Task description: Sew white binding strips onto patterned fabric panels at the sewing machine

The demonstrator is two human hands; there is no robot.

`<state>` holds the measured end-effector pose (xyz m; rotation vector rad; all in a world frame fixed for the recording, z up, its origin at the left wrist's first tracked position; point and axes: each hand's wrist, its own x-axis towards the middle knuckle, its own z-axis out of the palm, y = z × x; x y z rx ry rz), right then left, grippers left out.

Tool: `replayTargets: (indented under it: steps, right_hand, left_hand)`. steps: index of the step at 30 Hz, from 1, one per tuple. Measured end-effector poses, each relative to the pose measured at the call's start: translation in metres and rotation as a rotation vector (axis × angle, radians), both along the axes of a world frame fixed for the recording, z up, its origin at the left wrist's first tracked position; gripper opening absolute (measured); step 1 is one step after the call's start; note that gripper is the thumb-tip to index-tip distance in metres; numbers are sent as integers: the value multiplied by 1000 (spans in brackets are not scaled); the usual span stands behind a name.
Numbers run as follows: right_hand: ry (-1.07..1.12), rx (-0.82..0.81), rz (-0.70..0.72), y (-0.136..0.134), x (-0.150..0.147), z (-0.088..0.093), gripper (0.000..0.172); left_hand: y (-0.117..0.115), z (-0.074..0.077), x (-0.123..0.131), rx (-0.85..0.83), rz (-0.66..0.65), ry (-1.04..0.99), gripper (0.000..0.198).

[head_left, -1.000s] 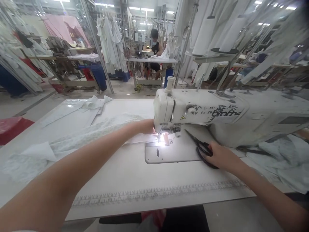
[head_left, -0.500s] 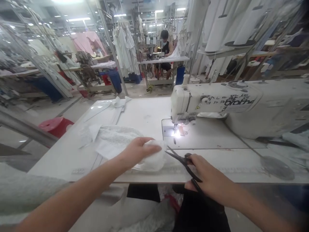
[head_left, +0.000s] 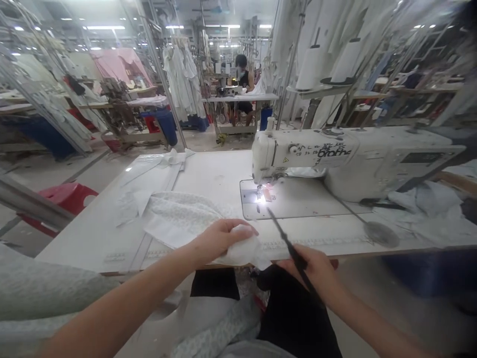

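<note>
My left hand (head_left: 223, 238) pinches the right end of a pale patterned piece of fabric (head_left: 179, 214), which trails left across the white table. In my right hand (head_left: 316, 273) is a pair of black scissors (head_left: 285, 236), gripped near the handles, with the blades pointing up and away toward the needle area. The blades look closed and stand apart from the fabric. Just beyond both hands is a white sewing machine (head_left: 305, 154), its lamp lighting the needle plate (head_left: 249, 196). Part of the scissor handles is hidden by my right hand.
More fabric (head_left: 428, 204) lies at the table's right end, beside a round grey disc (head_left: 380, 233) on a rod. Patterned cloth (head_left: 44, 283) hangs at the left. A red stool (head_left: 67, 199) stands on the floor. Across the aisle, a person (head_left: 244, 79) sits at another machine.
The scissors have turned more upright and their blades, spread before, now look closed. My right hand has turned and sits a little lower. The view has shifted rightward.
</note>
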<state>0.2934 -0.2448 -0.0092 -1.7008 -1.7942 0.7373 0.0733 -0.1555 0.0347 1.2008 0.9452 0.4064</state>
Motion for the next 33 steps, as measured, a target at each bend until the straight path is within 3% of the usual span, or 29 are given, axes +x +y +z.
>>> replayTargets:
  steps: [3,7,13,17,22,25,30,33]
  right_hand:
    - [69,40,-77,0,6,4,22]
    - [200,162,-24,8,-9,20,17]
    - [236,313,28,27,-44,26,12]
    - [294,310,-4,33,-53,16,10]
    - [389,287,-95,33,-49,10,10]
    - [290,185,-27,30,-32,16,15]
    - [-116,27,87,20,7,28,33]
    - [-219,-34,127,15,18,30,37]
  left_hand:
    - [6,-4,7,-125,-14,-178,15]
    - [8,-6,9,-156,-20,-237,6]
    - [4,-16,4,-155,-3,-242,20]
    - [3,-23,4,-39,53,-148,12]
    - [-1,-24,7,264,-107,-3,20]
    - [-3,-27,9,388,-92,21,26]
    - [0,-30,7,289,-16,40,30]
    - [2,-30,7,220,0,15,28]
